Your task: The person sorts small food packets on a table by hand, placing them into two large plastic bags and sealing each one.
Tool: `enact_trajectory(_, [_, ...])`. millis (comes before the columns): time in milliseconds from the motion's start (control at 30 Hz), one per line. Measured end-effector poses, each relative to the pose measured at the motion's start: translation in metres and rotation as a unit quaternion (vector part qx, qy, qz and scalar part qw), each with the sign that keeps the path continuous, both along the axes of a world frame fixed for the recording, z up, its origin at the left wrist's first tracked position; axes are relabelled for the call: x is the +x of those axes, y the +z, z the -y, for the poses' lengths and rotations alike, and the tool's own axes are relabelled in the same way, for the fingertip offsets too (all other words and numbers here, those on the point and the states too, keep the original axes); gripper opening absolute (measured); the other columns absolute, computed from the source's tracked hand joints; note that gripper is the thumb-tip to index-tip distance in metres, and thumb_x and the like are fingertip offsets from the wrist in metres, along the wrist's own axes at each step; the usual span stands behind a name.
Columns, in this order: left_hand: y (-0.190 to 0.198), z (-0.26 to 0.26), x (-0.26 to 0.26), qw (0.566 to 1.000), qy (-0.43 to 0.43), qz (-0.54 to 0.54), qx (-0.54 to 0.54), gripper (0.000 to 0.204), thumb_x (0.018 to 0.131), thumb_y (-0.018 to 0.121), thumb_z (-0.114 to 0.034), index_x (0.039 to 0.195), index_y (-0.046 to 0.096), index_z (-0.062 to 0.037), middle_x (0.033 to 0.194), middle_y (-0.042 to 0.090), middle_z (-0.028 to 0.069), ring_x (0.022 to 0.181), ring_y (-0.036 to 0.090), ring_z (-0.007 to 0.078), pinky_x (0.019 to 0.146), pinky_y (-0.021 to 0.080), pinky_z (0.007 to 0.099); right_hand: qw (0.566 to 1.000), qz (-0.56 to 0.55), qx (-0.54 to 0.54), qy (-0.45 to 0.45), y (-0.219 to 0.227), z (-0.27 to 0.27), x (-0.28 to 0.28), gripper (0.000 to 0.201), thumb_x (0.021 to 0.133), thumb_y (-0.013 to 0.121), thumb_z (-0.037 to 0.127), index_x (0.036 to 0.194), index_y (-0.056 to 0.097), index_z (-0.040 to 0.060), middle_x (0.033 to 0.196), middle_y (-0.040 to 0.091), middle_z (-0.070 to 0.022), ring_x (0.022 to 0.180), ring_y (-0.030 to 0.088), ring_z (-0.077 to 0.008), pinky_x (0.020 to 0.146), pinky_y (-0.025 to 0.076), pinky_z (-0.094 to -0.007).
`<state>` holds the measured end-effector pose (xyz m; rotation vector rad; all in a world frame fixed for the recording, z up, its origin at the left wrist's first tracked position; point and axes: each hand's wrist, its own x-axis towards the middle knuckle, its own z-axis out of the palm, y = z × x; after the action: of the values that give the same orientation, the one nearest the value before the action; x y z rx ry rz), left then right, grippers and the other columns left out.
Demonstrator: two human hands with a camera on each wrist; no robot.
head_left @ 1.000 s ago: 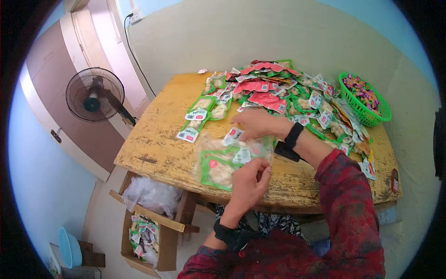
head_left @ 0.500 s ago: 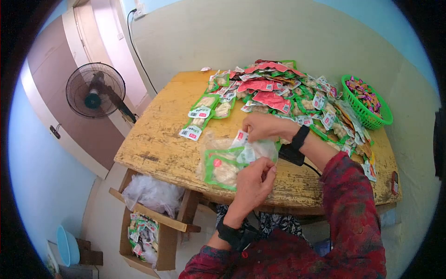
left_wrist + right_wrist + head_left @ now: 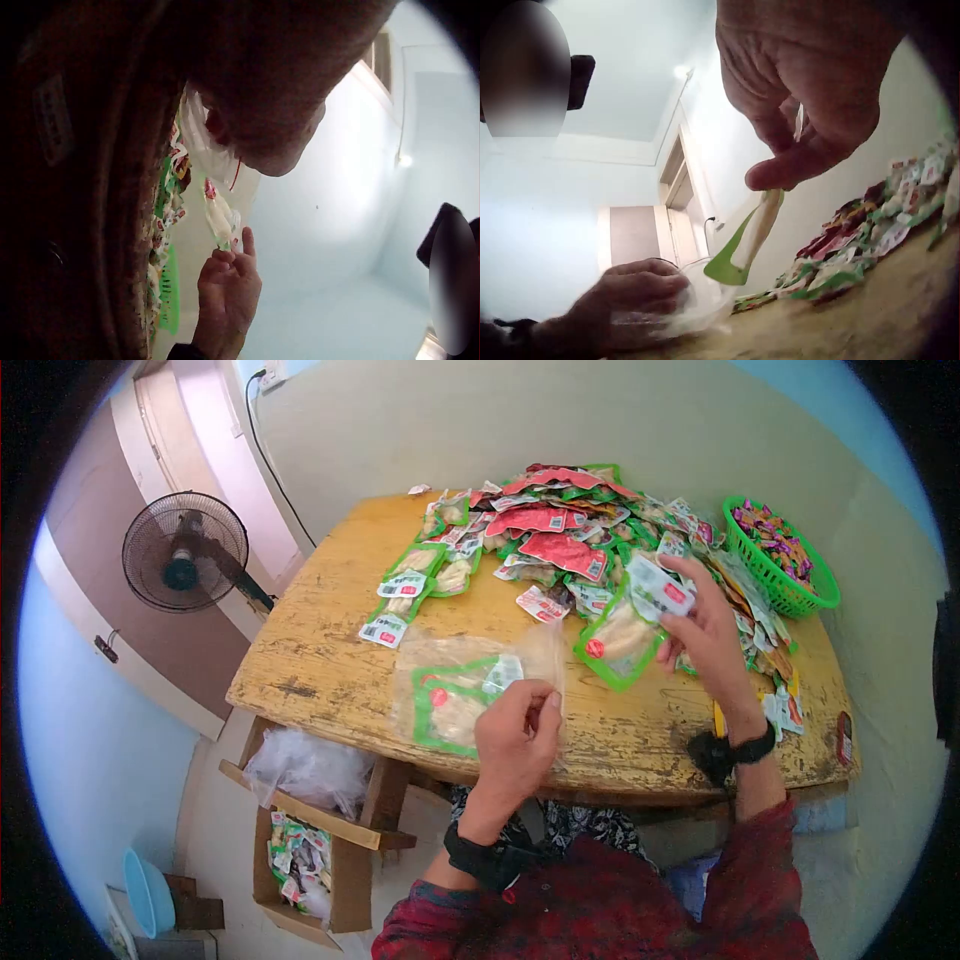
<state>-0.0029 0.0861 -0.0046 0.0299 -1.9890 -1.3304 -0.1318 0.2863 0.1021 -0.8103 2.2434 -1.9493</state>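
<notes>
My left hand pinches the right edge of a clear plastic zip bag lying near the front of the table. Inside the bag lie green-edged snack packets with pale contents, overlapping one another. A red strip runs along the bag's edge in the left wrist view. Up and to the right, my right hand holds another green-edged packet by its white printed top, between thumb and fingers. This packet hangs tilted above the table, its lower end toward the bag; in the right wrist view its green edge overlaps the bag.
A large heap of snack packets covers the back of the wooden table. Several packets lie at the left. A green basket of purple-wrapped sweets stands back right. Below are an open drawer of plastic bags and a cardboard box.
My right hand has left the bag's opening, moved right and lifted a green-edged packet from near the heap. My left hand still pinches the bag. A red-and-white packet now shows in front of the heap.
</notes>
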Motion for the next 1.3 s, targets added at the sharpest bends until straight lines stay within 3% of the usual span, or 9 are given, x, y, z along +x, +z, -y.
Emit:
enact_trajectory(233, [0.005,-0.002,0.000,0.999,0.042,-0.023,-0.011,0.006,0.096,0.069,-0.005,0.101,0.067,-0.0008,0.078,0.067,0.0030,0.066,0.058,0.0063,0.058,0.047,0.0245,0.983,0.071,-0.167,-0.007,-0.040,0.002,0.051,0.050,0.096,0.057,-0.003,0.145,0.050,0.0039,0.114,0.065,-0.0132,0.066,0.068,-0.0165,0.056,0.060,-0.0284])
enact_trajectory(567, [0.025,0.001,0.006,0.964,0.139,-0.079,-0.212,0.011,0.087,0.073,0.000,0.095,0.067,-0.0049,0.072,0.058,0.0094,0.056,0.058,0.0238,0.051,0.045,0.0354,0.983,0.098,-0.154,-0.001,-0.061,0.040,0.060,0.045,0.098,0.055,-0.002,0.142,0.044,0.0011,0.114,0.066,-0.0137,0.074,0.072,-0.0194,0.066,0.064,-0.0312])
enact_trajectory(667, [0.029,-0.006,0.006,0.969,0.114,-0.093,-0.198,0.011,0.086,0.073,-0.002,0.094,0.067,-0.0054,0.072,0.057,0.0098,0.058,0.059,0.0267,0.052,0.045,0.0370,0.974,0.152,-0.163,0.049,-0.073,0.051,0.062,0.037,0.101,0.055,-0.001,0.136,0.046,0.0004,0.117,0.064,-0.0151,0.088,0.073,-0.0202,0.078,0.063,-0.0321])
enact_trajectory(800, [0.041,-0.012,0.002,0.968,0.103,-0.118,-0.194,0.011,0.086,0.072,-0.002,0.096,0.067,-0.0047,0.074,0.058,0.0104,0.062,0.060,0.0290,0.055,0.047,0.0389,0.960,0.203,-0.129,0.144,-0.084,0.061,0.060,0.037,0.102,0.058,0.002,0.137,0.048,0.0035,0.132,0.062,-0.0118,0.110,0.065,-0.0125,0.097,0.053,-0.0294])
enact_trajectory(900, [0.044,-0.013,-0.004,0.970,0.084,-0.147,-0.175,0.012,0.087,0.071,-0.002,0.098,0.067,-0.0040,0.077,0.060,0.0114,0.065,0.061,0.0309,0.058,0.048,0.0408,0.971,0.151,-0.108,0.150,-0.074,0.073,0.070,0.036,0.103,0.056,0.002,0.139,0.049,0.0029,0.137,0.060,-0.0092,0.116,0.063,-0.0159,0.100,0.052,-0.0313])
enact_trajectory(1000, [0.042,-0.012,-0.008,0.968,0.078,-0.158,-0.180,0.012,0.087,0.071,-0.003,0.099,0.067,-0.0035,0.079,0.061,0.0125,0.067,0.062,0.0324,0.060,0.050,0.0418,0.986,-0.010,0.003,0.168,-0.074,0.071,0.064,0.044,0.103,0.055,0.004,0.146,0.046,0.0026,0.142,0.057,-0.0075,0.122,0.059,-0.0178,0.104,0.050,-0.0337])
enact_trajectory(1100, [0.039,-0.012,-0.004,0.972,0.073,-0.139,-0.177,0.013,0.088,0.072,-0.003,0.099,0.067,-0.0035,0.081,0.063,0.0129,0.070,0.063,0.0329,0.062,0.051,0.0416,0.971,-0.135,0.043,0.194,-0.077,0.072,0.045,0.049,0.099,0.060,0.005,0.147,0.051,0.0050,0.136,0.064,-0.0108,0.116,0.064,-0.0217,0.101,0.052,-0.0370])
enact_trajectory(1200, [0.030,-0.011,0.000,0.975,0.064,-0.121,-0.172,0.013,0.088,0.072,-0.004,0.100,0.066,-0.0035,0.084,0.064,0.0125,0.073,0.064,0.0321,0.063,0.051,0.0415,0.956,-0.136,0.171,0.194,-0.077,0.063,0.029,0.049,0.094,0.068,0.005,0.141,0.058,0.0032,0.132,0.067,-0.0132,0.121,0.062,-0.0194,0.104,0.049,-0.0336])
enact_trajectory(1300, [0.027,-0.009,0.015,0.982,0.061,-0.087,-0.156,0.015,0.087,0.072,-0.006,0.100,0.065,-0.0036,0.086,0.064,0.0122,0.077,0.064,0.0318,0.066,0.051,0.0425,0.957,-0.166,0.183,0.149,-0.074,0.067,0.032,0.037,0.092,0.072,0.010,0.127,0.066,0.0027,0.111,0.074,-0.0122,0.101,0.070,-0.0200,0.089,0.055,-0.0346])
